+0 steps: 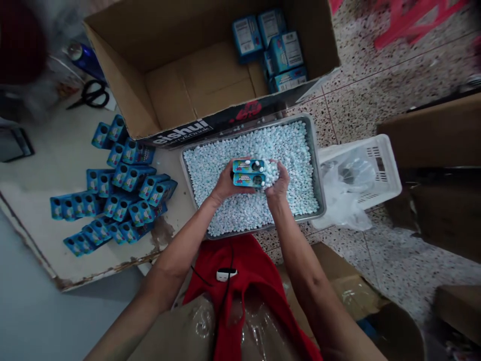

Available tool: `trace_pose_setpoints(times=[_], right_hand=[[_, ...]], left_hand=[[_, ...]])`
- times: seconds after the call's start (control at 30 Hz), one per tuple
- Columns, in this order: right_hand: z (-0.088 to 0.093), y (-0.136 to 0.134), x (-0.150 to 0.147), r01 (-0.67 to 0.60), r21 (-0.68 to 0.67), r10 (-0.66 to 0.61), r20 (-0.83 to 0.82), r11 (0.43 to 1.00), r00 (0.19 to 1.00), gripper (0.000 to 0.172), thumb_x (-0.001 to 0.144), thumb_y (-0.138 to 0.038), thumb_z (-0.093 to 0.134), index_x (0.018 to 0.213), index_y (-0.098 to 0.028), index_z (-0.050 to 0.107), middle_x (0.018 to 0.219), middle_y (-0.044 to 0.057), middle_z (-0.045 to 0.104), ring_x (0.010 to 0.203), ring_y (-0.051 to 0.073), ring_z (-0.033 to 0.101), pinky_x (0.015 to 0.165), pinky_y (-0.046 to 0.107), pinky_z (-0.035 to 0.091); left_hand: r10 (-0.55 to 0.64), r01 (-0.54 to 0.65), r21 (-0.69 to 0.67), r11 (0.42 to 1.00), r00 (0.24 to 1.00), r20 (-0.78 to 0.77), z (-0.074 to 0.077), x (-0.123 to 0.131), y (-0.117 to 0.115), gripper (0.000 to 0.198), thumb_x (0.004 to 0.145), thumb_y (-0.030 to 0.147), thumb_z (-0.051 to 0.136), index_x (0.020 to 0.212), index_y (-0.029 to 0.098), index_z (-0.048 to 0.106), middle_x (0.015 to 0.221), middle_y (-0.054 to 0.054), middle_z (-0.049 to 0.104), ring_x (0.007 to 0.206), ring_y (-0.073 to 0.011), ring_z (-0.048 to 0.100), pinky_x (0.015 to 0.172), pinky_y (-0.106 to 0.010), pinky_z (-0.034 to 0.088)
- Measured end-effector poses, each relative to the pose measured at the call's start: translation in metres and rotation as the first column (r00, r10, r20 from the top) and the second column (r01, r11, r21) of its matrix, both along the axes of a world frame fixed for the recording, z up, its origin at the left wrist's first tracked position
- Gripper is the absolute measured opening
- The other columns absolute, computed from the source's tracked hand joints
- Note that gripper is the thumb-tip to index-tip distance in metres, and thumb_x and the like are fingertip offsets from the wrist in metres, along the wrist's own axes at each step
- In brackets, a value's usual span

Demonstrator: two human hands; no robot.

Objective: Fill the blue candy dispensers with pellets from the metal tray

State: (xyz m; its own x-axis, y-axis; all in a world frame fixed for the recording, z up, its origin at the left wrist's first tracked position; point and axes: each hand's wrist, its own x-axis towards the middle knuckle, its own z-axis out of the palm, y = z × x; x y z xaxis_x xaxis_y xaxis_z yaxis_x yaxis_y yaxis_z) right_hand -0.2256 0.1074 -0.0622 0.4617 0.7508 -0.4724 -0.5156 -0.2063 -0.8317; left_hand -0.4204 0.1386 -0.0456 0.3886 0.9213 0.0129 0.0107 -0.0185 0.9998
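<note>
My left hand point(224, 181) is closed around two small blue candy boxes point(246, 179) held side by side, with round dark openings at their right ends. Cupped at those openings, my right hand point(278, 181) holds a heap of small pale blue-white candies point(271, 173). A few candies lie on top of the boxes. Both hands are over a grey metal tray point(320, 193) filled with the same loose candies point(240, 218). Parts of the fingers of both hands are hidden by the boxes and candies.
Left on the table point(26, 185) stand several blue boxes with round openings point(124, 175). Beyond the tray, a large cardboard carton point(210, 75) holds several blue boxes point(285, 52). Black scissors point(93, 94) lie beside it. At right are a white plastic basket point(393, 170) and clear plastic bags point(343, 200).
</note>
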Motion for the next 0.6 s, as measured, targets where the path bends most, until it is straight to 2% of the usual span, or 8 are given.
trace_pose_setpoints(times=[0.07,0.17,0.27,0.37,0.5,0.6], right_hand=[[0.015,-0.002,0.007,-0.062,0.041,0.066,-0.104,0.997,0.992,0.043,0.081,-0.065,0.069,0.093,-0.024,0.068,0.087,0.005,0.075,0.082,0.023,0.07,0.081,0.043,0.062],[0.051,-0.004,0.007,-0.159,0.158,0.186,-0.174,0.974,0.967,0.039,0.085,-0.065,0.068,0.095,-0.028,0.068,0.093,0.004,0.077,0.084,0.023,0.071,0.082,0.044,0.061],[0.089,-0.004,-0.008,-0.183,0.27,0.222,-0.121,0.945,0.968,0.036,0.089,-0.064,0.062,0.096,-0.029,0.066,0.1,0.005,0.076,0.096,0.025,0.073,0.089,0.046,0.06],[0.115,-0.001,-0.028,-0.253,0.308,0.255,0.036,0.917,0.966,0.035,0.09,-0.062,0.056,0.094,-0.029,0.064,0.098,0.006,0.073,0.099,0.026,0.071,0.091,0.047,0.058],[0.136,0.004,-0.047,-0.275,0.349,0.219,0.191,0.896,0.957,0.032,0.092,-0.057,0.049,0.086,-0.027,0.06,0.096,0.006,0.068,0.095,0.024,0.068,0.096,0.046,0.055],[0.144,0.005,-0.055,-0.383,0.357,0.256,0.355,0.852,0.899,0.035,0.095,-0.055,0.044,0.082,-0.027,0.061,0.097,0.007,0.066,0.1,0.025,0.068,0.1,0.047,0.054]], left_hand=[[0.026,-0.001,0.173,0.985,0.99,-0.141,0.018,-0.016,0.002,0.088,0.059,0.066,0.1,0.129,0.028,0.061,0.144,-0.011,0.068,0.141,-0.0362,0.063,0.121,-0.058,0.05],[0.129,-0.006,0.32,0.948,0.922,-0.365,0.037,-0.044,0.002,0.079,0.058,0.061,0.102,0.119,0.027,0.065,0.123,-0.008,0.074,0.123,-0.0356,0.07,0.121,-0.06,0.048],[0.148,-0.006,0.316,0.949,0.893,-0.426,0.044,-0.058,-0.004,0.079,0.059,0.06,0.102,0.12,0.023,0.066,0.116,-0.008,0.074,0.11,-0.0325,0.071,0.108,-0.054,0.056],[0.141,-0.039,0.265,0.963,0.914,-0.38,0.045,-0.053,-0.015,0.082,0.063,0.058,0.1,0.127,0.022,0.064,0.12,-0.008,0.073,0.107,-0.0289,0.071,0.097,-0.044,0.059],[0.174,-0.079,0.247,0.966,0.906,-0.387,0.042,-0.039,-0.025,0.082,0.057,0.052,0.104,0.124,0.024,0.065,0.119,-0.005,0.074,0.105,-0.0276,0.073,0.095,-0.041,0.059],[0.189,-0.099,0.237,0.966,0.898,-0.397,0.039,-0.04,-0.027,0.084,0.053,0.05,0.105,0.123,0.024,0.065,0.115,-0.005,0.075,0.104,-0.0279,0.074,0.094,-0.041,0.06]])
